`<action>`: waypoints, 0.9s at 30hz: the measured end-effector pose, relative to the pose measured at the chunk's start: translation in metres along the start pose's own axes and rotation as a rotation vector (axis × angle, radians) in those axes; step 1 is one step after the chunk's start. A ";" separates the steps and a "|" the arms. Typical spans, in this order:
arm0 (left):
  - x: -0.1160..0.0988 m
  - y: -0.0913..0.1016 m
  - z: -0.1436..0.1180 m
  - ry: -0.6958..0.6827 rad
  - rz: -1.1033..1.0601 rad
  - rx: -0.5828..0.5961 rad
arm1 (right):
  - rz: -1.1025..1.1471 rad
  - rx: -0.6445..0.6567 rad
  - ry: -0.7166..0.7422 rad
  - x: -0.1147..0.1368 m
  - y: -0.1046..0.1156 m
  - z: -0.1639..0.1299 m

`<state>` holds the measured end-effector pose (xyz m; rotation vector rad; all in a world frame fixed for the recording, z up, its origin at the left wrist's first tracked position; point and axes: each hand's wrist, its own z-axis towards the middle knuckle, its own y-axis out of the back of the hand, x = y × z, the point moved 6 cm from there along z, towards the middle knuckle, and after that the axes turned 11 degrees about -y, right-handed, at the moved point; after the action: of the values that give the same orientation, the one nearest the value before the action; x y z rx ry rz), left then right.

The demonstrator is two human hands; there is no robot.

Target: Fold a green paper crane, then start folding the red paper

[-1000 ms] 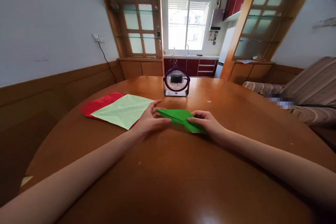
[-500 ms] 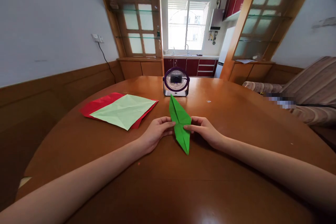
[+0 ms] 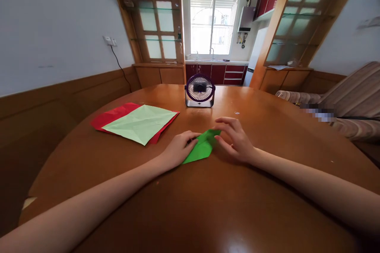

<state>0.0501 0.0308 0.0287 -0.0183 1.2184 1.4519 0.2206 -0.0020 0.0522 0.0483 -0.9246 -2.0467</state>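
A folded piece of green paper (image 3: 201, 151) lies low over the table in front of me, its long axis running from lower left to upper right. Its upper right end is blurred. My left hand (image 3: 179, 147) grips the paper's left side, fingers along the far edge and thumb on top. At the other end, my right hand (image 3: 236, 139) has its thumb and fingers apart, close beside the paper's tip. Whether a fingertip touches that tip, I cannot tell.
Left of my hands, a pale green creased sheet (image 3: 142, 123) rests on red paper (image 3: 114, 116). A small purple fan (image 3: 200, 90) stands at the far side of the brown table (image 3: 219, 213). A striped sofa (image 3: 356, 95) is on the right.
The green paper has turned from nearly upright in view to slanting and sits flatter. My right hand has let go of its middle, and its fingers have spread near the far tip.
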 end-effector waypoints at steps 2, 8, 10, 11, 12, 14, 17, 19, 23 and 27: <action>-0.001 -0.002 0.000 -0.051 0.134 0.057 | -0.047 0.181 0.119 0.005 -0.012 -0.002; 0.008 -0.002 -0.001 -0.114 0.459 0.083 | -0.009 0.475 0.034 -0.004 -0.038 -0.007; 0.005 0.001 -0.001 -0.146 0.525 0.065 | -0.013 0.477 0.012 -0.006 -0.039 -0.007; 0.001 0.002 -0.001 -0.180 0.541 0.058 | -0.023 0.468 0.011 -0.006 -0.038 -0.008; -0.004 0.002 -0.002 -0.227 0.545 0.063 | -0.035 0.458 0.010 -0.006 -0.037 -0.008; -0.014 0.000 -0.005 -0.342 0.526 0.116 | -0.058 0.439 0.001 -0.006 -0.035 -0.009; -0.020 -0.005 -0.010 -0.449 0.465 0.233 | -0.079 0.432 -0.016 -0.006 -0.034 -0.009; -0.016 -0.005 -0.012 -0.453 0.420 0.279 | -0.084 0.427 -0.016 -0.005 -0.033 -0.010; -0.011 -0.004 -0.012 -0.471 0.372 0.321 | -0.073 0.363 0.031 -0.002 -0.028 -0.009; -0.012 -0.003 -0.011 -0.481 0.407 0.324 | 0.041 0.389 0.121 0.003 -0.024 -0.010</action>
<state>0.0496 0.0141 0.0293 0.7956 1.0725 1.4660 0.2051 -0.0021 0.0305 0.3549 -1.2223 -1.7795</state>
